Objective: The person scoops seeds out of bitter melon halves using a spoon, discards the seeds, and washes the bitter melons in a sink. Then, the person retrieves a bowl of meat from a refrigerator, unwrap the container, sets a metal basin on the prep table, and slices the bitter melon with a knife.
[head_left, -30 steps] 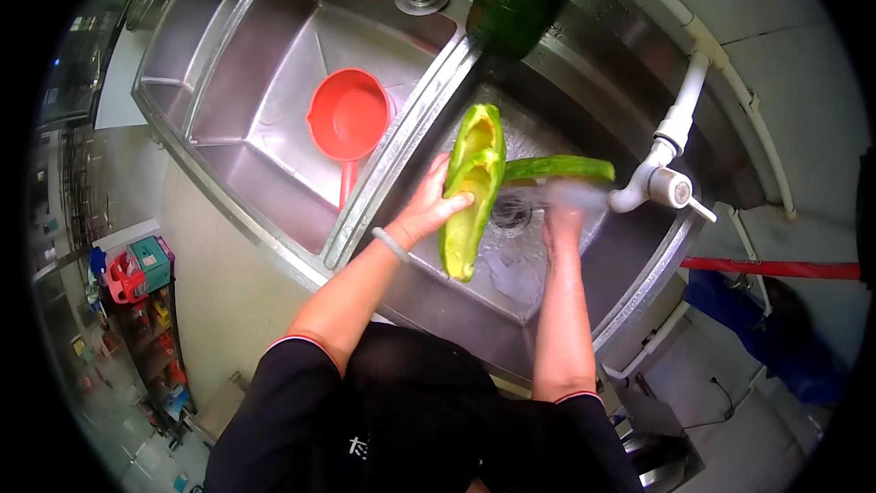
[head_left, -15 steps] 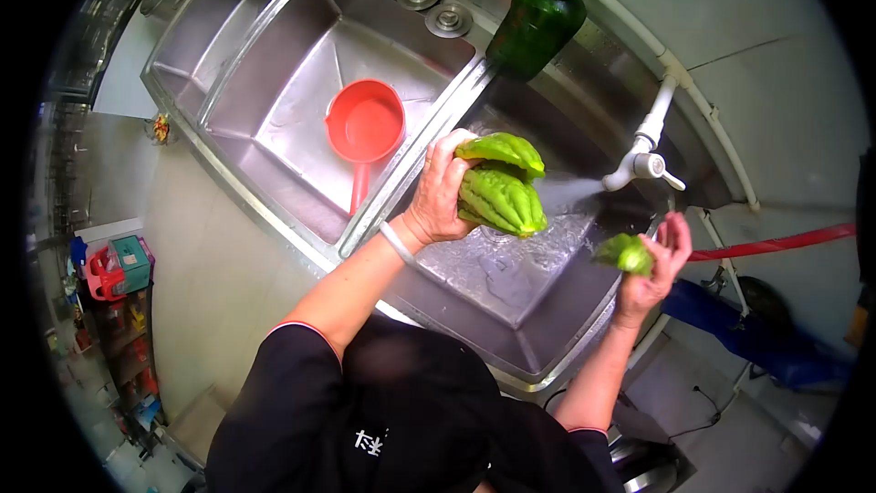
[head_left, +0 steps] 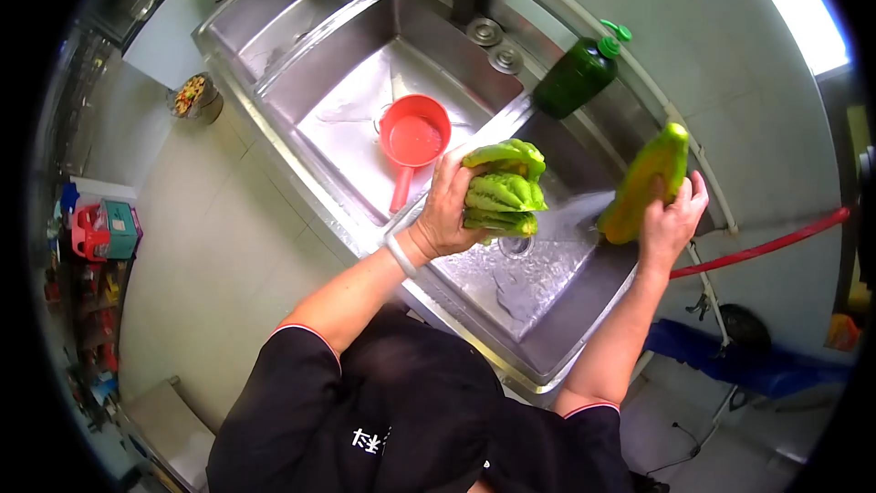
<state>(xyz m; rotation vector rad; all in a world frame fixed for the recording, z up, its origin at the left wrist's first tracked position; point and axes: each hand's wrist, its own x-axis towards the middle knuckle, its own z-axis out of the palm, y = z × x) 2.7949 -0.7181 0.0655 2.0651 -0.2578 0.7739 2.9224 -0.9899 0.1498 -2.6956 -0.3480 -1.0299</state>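
My left hand (head_left: 445, 215) is closed around a stack of several green, bumpy bitter melon halves (head_left: 505, 192), held above the right sink basin (head_left: 579, 315). In my right hand (head_left: 671, 226) is another bitter melon half (head_left: 644, 184), tilted upright with its yellowish hollow inside turned toward me. Water sprays (head_left: 589, 208) beside this piece and runs over the basin floor around the drain (head_left: 517, 245). The tap that was in view earlier is hidden behind the raised half.
A red dipper (head_left: 415, 131) sits in the middle basin (head_left: 338, 114). On the back ledge stand a green pump bottle (head_left: 577, 79) and two round metal drain parts (head_left: 505, 58). A red hose (head_left: 766, 242) crosses at right. A bin with scraps (head_left: 196, 99) stands on the floor.
My right hand has risen, and the bitter melon half in it now stands upright by the tap. The left hand still grips its stack, now turned to show more layers. The view has shifted.
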